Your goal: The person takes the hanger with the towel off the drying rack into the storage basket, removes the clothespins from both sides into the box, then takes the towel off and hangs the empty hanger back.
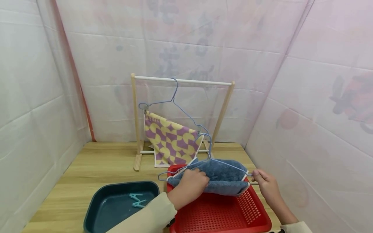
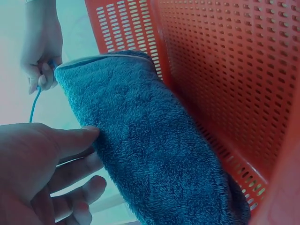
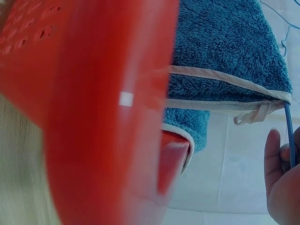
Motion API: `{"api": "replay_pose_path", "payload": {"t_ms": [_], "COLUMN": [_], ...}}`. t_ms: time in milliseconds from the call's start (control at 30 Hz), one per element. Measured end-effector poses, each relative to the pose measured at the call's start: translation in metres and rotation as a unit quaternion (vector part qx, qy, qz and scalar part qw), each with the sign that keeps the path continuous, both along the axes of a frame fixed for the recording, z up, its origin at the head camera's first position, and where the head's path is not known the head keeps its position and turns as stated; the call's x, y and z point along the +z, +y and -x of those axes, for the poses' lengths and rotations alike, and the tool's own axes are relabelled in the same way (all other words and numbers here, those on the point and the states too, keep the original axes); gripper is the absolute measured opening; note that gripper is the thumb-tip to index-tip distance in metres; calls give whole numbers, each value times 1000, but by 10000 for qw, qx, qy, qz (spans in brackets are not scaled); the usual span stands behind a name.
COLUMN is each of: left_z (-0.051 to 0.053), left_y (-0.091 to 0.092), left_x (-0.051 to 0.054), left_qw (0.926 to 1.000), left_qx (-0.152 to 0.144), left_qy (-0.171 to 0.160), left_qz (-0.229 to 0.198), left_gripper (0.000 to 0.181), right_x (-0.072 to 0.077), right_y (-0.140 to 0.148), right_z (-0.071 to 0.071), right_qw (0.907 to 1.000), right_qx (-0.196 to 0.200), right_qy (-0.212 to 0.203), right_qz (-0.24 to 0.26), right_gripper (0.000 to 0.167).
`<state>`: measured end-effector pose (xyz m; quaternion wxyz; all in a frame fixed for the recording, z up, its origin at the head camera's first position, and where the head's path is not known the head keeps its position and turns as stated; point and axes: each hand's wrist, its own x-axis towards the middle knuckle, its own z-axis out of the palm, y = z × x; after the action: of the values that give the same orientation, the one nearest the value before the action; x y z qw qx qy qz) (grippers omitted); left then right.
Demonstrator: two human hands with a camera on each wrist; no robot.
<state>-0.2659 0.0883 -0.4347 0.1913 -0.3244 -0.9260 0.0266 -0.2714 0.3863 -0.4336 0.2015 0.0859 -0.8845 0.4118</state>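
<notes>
a person's right hand [image 1: 267, 186] grips one end of a blue wire hanger [image 1: 228, 165] bearing a draped blue towel [image 1: 222, 171] above a red basket [image 1: 265, 220], while the left hand [image 1: 190, 186] pinches the cloth, apparently by its edge; behind, a patterned towel [image 1: 172, 139] hangs from a rack [image 1: 222, 113].

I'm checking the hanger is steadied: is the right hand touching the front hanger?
Touching. The right wrist view shows it: the right hand grips the end of the front hanger, its wire against the fingers.
</notes>
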Motion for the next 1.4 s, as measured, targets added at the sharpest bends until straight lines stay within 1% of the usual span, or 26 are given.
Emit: {"api": "replay_pose_path", "payload": {"t_ms": [67,133,300,367,500,633,800,867,967,1133,1300,1400], "left_z": [-1,-3,-3,-2,-2,-4,-9,-12,-17,-26,-34,-39], "left_y": [2,3,5,6,6,5,2,0,-1,-1,-1,0], "left_x": [2,4,3,3,3,2,2,2,1,-1,-5,-6], "left_qw": [9999,9997,9995,9994,9994,9993,9984,9983,9985,9969,9905,9854], "left_qx": [43,69,82,72,-12,-153,-326,-382,-441,-481,-706,-920], "left_qy": [-121,-150,-22,22,62,195,405,380,193,-455,-1040,-1236], "left_qz": [109,195,312,340,341,279,222,230,262,417,565,728], "left_gripper": [10,12,13,13,13,13,13,14,15,13,12,14], "right_x": [0,1,1,0,1,2,4,4,4,5,7,7], "right_y": [0,0,1,0,-2,-5,-8,-8,-9,-10,-10,-10], "right_z": [0,0,2,3,2,1,1,2,1,1,1,1], "right_qw": [10000,10000,9995,9995,9997,9994,9979,9972,9962,9949,9929,9928], "right_qx": [-4,-17,-112,-155,-202,-290,-530,-638,-771,-950,-1140,-1151], "right_qy": [-20,-86,-296,-287,-97,113,344,385,406,342,317,314], "right_qz": [-3,-3,-46,-44,-47,-131,-165,-101,20,59,69,118], "right_gripper": [32,32,32,31,31,30,28,27,27,29,30,31]}}
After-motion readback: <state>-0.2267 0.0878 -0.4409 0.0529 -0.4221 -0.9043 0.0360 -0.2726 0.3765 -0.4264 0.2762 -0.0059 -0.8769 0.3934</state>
